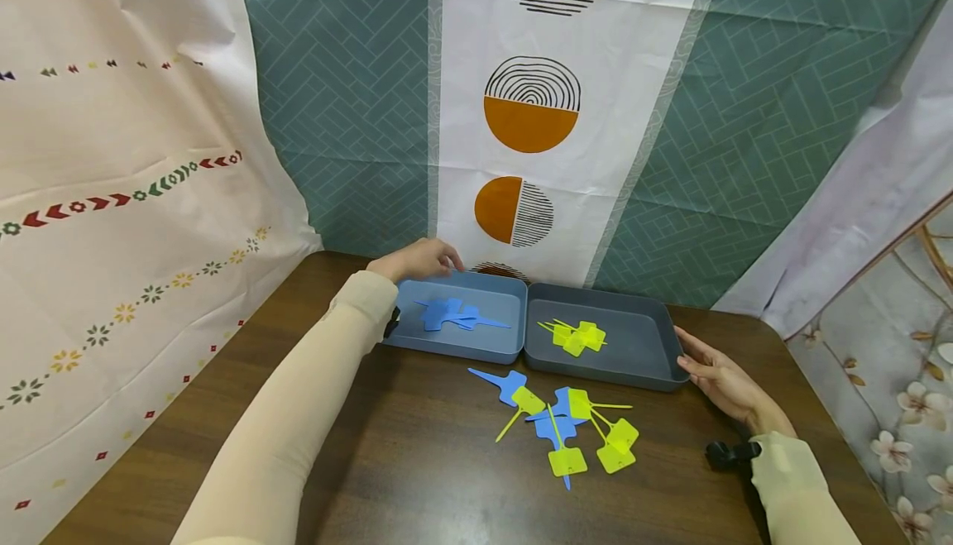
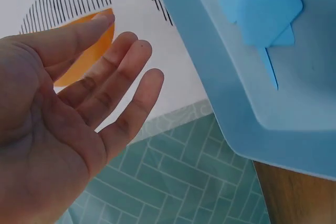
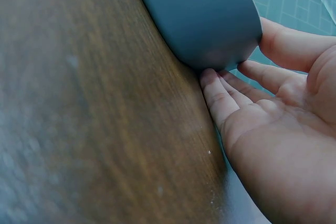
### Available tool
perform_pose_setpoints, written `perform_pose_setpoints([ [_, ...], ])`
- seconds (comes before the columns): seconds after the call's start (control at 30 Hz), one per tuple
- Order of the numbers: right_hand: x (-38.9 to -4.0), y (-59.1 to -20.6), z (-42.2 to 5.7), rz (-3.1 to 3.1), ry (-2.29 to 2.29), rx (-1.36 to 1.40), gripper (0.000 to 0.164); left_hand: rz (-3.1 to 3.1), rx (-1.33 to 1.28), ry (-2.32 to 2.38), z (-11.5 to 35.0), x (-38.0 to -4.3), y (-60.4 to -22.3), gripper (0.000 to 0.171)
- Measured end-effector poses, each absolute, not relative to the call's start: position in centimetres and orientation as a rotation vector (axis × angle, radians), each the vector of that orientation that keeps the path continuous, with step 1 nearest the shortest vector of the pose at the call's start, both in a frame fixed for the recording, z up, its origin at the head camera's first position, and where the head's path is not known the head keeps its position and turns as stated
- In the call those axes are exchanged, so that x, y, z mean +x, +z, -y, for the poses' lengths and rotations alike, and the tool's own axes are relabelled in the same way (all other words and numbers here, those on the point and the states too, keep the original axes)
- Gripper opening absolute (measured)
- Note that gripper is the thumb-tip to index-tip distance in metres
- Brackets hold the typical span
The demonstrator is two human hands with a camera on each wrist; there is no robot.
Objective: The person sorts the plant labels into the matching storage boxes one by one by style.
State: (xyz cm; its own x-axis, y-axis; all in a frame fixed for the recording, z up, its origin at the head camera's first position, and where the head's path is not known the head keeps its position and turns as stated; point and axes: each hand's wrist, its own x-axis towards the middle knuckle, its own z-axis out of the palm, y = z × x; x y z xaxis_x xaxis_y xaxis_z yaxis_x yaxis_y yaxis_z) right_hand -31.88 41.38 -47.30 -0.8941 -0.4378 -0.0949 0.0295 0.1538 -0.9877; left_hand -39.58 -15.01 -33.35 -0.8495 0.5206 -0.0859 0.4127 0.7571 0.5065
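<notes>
My left hand hovers at the back rim of the blue tray, fingers loosely bent and holding nothing. Blue T-shaped plant labels lie inside that tray. At the right end of the dark grey tray, my right hand touches the outer wall. In the right wrist view, its fingertips meet the tray's lower edge, with the thumb nearer the rim. Several yellow plant labels rest in the grey tray. In front of both trays, blue labels and yellow labels overlap in a loose pile.
Both trays stand side by side at the back of the brown wooden table. A patterned cloth hangs right behind them. Another cloth borders the left side, and a floral one the right.
</notes>
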Motion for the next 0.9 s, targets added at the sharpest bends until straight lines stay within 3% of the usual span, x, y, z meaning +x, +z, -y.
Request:
perform_pose_setpoints([
  [0.9,-31.6,-47.1,-41.1,-2.070,-1.801,-0.399,0.074,-2.620,0.971,1.224,11.5,-34.7,-36.8,0.023],
])
